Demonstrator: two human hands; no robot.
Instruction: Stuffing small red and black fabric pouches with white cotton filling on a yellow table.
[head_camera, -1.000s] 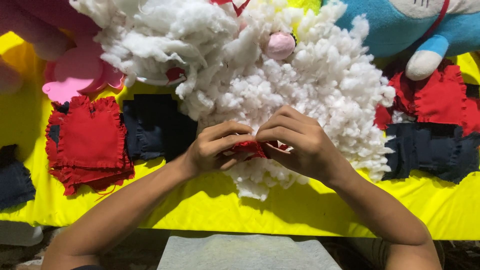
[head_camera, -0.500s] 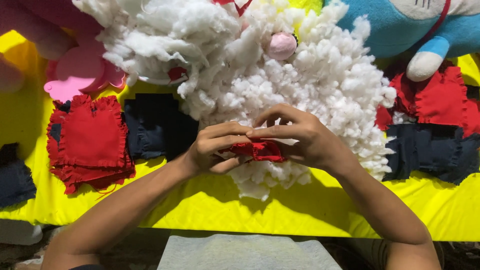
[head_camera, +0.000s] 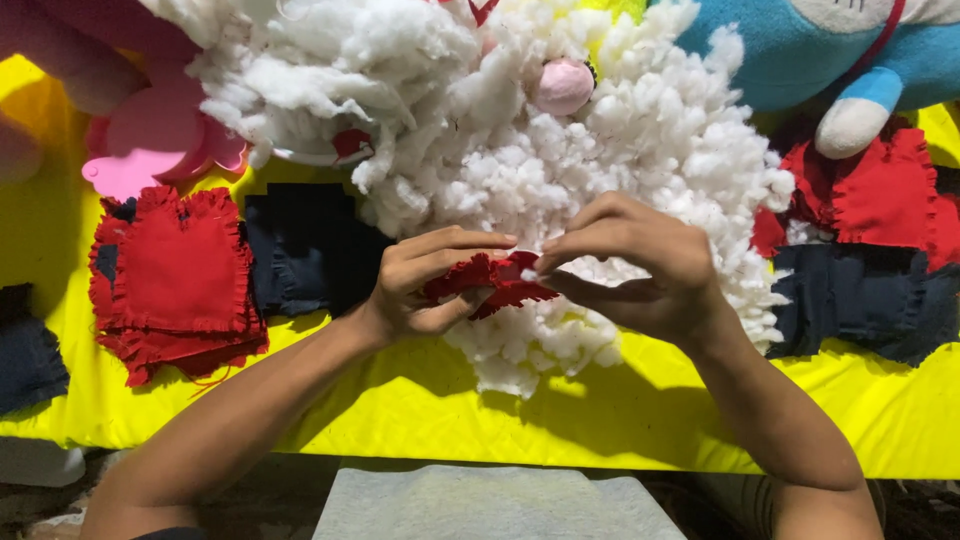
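At far left I see a stack of red cloth pieces (head_camera: 180, 275) lying on the yellow surface (head_camera: 300, 420), with dark blue pieces (head_camera: 310, 250) beside it. My left hand (head_camera: 420, 290) has its fingers closed on a small red cloth pouch (head_camera: 490, 282), cupping it from below so it stays steady. My right hand (head_camera: 640, 265) pinches the pouch's other edge. Both hover just in front of the white stuffing heap (head_camera: 560, 150), close for reaching.
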